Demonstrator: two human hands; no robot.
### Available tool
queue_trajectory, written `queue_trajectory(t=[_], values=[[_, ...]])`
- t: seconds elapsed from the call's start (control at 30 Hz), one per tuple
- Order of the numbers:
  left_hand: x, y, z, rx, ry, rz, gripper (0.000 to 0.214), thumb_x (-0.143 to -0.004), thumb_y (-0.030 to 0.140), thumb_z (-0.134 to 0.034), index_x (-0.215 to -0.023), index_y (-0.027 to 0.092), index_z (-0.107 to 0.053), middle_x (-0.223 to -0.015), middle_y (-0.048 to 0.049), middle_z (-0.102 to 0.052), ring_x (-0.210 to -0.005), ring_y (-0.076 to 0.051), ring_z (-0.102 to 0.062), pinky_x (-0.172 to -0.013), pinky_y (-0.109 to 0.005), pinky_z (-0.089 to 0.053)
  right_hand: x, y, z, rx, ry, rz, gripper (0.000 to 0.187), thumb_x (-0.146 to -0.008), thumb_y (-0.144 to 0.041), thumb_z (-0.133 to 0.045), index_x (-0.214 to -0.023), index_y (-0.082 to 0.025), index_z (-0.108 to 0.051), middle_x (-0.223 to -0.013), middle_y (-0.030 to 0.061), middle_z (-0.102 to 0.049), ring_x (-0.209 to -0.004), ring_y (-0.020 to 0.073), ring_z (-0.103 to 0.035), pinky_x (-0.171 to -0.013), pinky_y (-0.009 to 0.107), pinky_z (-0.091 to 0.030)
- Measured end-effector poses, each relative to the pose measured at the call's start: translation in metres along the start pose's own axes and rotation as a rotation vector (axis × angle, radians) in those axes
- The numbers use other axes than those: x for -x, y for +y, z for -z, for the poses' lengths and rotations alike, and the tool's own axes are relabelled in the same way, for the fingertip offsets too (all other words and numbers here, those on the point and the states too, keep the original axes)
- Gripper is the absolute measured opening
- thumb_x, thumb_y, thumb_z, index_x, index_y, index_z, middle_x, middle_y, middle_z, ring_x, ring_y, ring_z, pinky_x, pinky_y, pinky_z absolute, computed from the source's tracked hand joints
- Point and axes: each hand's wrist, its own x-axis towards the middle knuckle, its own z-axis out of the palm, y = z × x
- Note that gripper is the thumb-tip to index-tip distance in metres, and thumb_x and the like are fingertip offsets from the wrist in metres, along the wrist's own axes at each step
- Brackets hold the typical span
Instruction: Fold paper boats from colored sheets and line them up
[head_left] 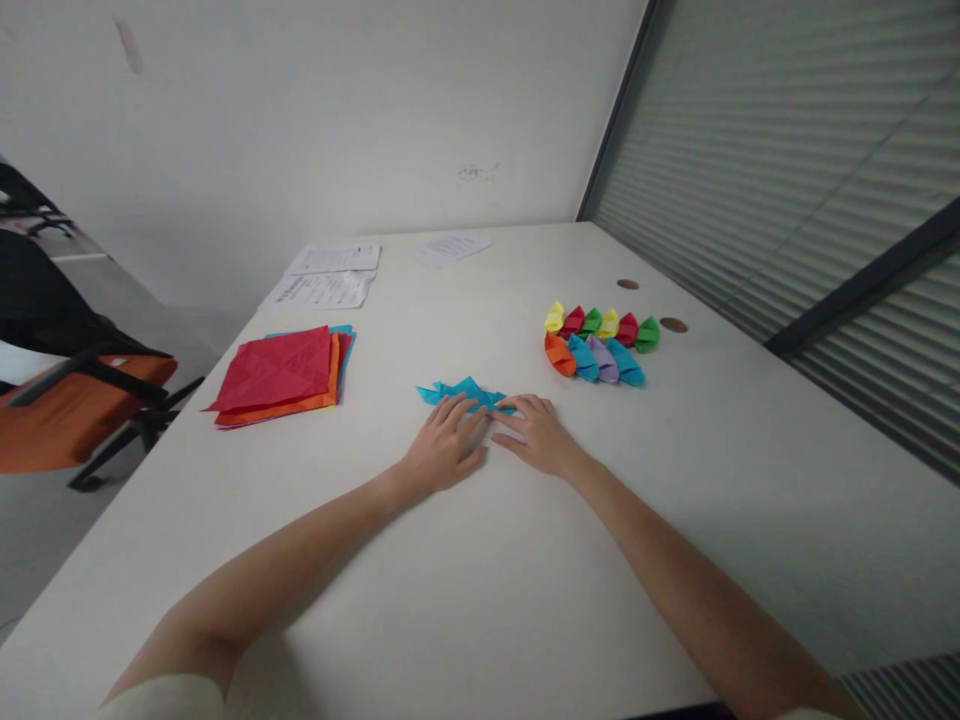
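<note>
A partly folded sheet of blue paper (469, 388) lies on the white table, with pointed corners sticking up and out to the left. My left hand (448, 446) rests on its near left edge, fingers spread and laid flat. From the right, my right hand (538, 434) touches the paper's right end, its fingers stretched out and apart. The fingertips cover part of the near edge, so the folds there are hidden.
Several folded paper pieces (602, 360) in mixed colours stand in two rows at the right. A stack of coloured paper sheets (277, 370) lies left. Printed sheets (322, 290) lie farther back. Two round holes (673, 325) pierce the table (465, 600) near the blinds. An orange chair (90, 400) stands left.
</note>
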Motion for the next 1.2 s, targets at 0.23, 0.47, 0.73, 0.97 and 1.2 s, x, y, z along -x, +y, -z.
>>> queue_trajectory(t=[0.23, 0.47, 0.73, 0.97, 1.2], values=[[-0.001, -0.007, -0.003, -0.149, 0.035, 0.206, 0.052, -0.091, 0.045, -0.046, -0.133, 0.014, -0.049, -0.133, -0.0178, -0.05, -0.125, -0.032, -0.046, -0.109, -0.049, -0.034, 0.002, 0.018, 0.0, 0.014, 0.086, -0.056, 0.035, -0.093, -0.048, -0.051, -0.108, -0.026, -0.073, -0.115, 0.0076, -0.066, -0.11, 0.0264, -0.047, -0.092, 0.041, -0.033], [0.0, -0.008, -0.008, -0.193, -0.065, 0.252, 0.061, -0.093, 0.052, -0.038, -0.139, 0.013, -0.043, -0.141, -0.0172, -0.049, -0.133, -0.032, -0.041, -0.115, -0.054, -0.024, 0.002, 0.018, -0.002, 0.02, 0.129, -0.069, 0.032, -0.093, -0.046, -0.053, -0.103, -0.026, -0.075, -0.111, 0.0075, -0.067, -0.108, 0.0279, -0.047, -0.089, 0.044, -0.034], [-0.001, -0.007, -0.005, -0.215, -0.104, 0.285, 0.064, -0.091, 0.055, -0.04, -0.141, 0.014, -0.042, -0.149, -0.0197, -0.039, -0.137, -0.034, -0.037, -0.116, -0.057, -0.018, 0.003, 0.021, -0.006, 0.003, 0.137, -0.06, 0.028, -0.092, -0.041, -0.056, -0.104, -0.025, -0.074, -0.11, 0.008, -0.066, -0.108, 0.0277, -0.047, -0.089, 0.044, -0.036], [0.0, -0.008, -0.007, -0.212, -0.087, 0.285, 0.067, -0.09, 0.055, -0.042, -0.14, 0.012, -0.043, -0.148, -0.0215, -0.041, -0.136, -0.037, -0.038, -0.115, -0.057, -0.02, 0.003, 0.02, -0.007, -0.007, 0.126, -0.058, 0.025, -0.092, -0.038, -0.057, -0.105, -0.024, -0.074, -0.108, 0.0082, -0.066, -0.106, 0.0272, -0.048, -0.089, 0.044, -0.037], [-0.001, -0.01, -0.004, -0.116, 0.043, 0.214, 0.069, -0.087, 0.049, -0.052, -0.145, 0.016, -0.037, -0.151, -0.0166, -0.037, -0.139, -0.036, -0.032, -0.114, -0.058, -0.022, 0.002, 0.011, -0.007, 0.029, 0.075, -0.052, 0.036, -0.09, -0.046, -0.057, -0.115, -0.023, -0.07, -0.109, 0.0117, -0.061, -0.101, 0.0277, -0.052, -0.087, 0.044, -0.039]])
